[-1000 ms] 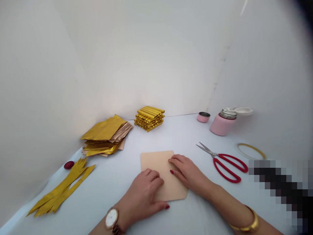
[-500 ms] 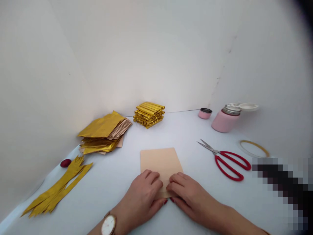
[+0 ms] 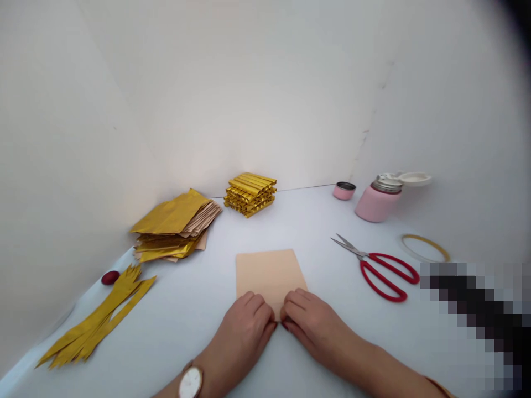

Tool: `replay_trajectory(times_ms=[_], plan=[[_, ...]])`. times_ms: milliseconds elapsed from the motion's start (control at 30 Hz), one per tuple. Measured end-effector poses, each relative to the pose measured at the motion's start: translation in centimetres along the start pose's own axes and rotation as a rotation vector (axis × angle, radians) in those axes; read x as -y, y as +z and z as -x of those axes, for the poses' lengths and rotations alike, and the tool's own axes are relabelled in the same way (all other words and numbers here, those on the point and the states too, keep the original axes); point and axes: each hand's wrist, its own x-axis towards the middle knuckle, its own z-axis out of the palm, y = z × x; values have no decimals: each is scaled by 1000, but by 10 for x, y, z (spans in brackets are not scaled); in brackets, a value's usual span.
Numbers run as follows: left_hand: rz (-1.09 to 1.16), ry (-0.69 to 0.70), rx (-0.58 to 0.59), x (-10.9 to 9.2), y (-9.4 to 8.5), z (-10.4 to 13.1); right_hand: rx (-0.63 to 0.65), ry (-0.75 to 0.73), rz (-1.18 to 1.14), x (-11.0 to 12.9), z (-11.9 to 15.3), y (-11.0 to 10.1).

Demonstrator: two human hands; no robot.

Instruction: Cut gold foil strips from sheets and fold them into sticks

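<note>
A tan sheet of paper (image 3: 269, 273) lies flat on the white table in front of me. Its near edge is pinched by my left hand (image 3: 251, 326) and my right hand (image 3: 309, 323), side by side with thumbs under and fingers curled over the top. Both hands are closed on that edge, and the fingers hide most of it. A watch sits on my left wrist. To the right of the paper lie scissors (image 3: 384, 275) with red handles, blades slightly apart.
Back left is a stack of gold-faced paper sheets (image 3: 170, 215); beside it, stacked gold paper tubes (image 3: 250, 193). Gold strips (image 3: 95, 320) and a dark red oval object (image 3: 110, 277) lie left. On the right are a pink bottle (image 3: 378, 203), a pink cap (image 3: 344, 191) and a yellowish ring (image 3: 427, 246).
My fingers have drawn closer together at the near edge, and the thumbs have moved forward, rolling or folding that edge away from me. The view has shifted slightly.
</note>
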Motion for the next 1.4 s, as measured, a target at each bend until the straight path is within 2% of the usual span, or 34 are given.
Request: replay_trajectory(times_ms=[200,400,633,933,1000,1067,1133,1200,1300,1367,1400], plan=[[8,-63,-5,10,-5,11,44,60,-16,-12,8,-12],[97,-121,-17,21,-13,24,42,118,-138,-28,16,-24],[70,-162,-38,21,-12,24,26,126,-174,-29,17,-22],[-18,-214,-77,23,-6,26,-20,237,-111,-26,15,-18],[-70,-159,-147,23,-8,25,-28,264,-105,-27,15,-19],[-141,7,-167,20,-10,23,-38,283,-100,-27,15,-20],[-197,200,-115,15,-11,21,-60,277,-83,-26,15,-21],[-227,294,-81,8,-9,19,-115,208,-33,-21,15,-20],[-251,255,-135,1,-2,20,-144,-64,79,-7,14,-14],[-269,246,-190,1,2,22,-26,-244,124,2,14,-8],[-290,256,-201,2,3,23,42,-282,141,5,14,-5]])
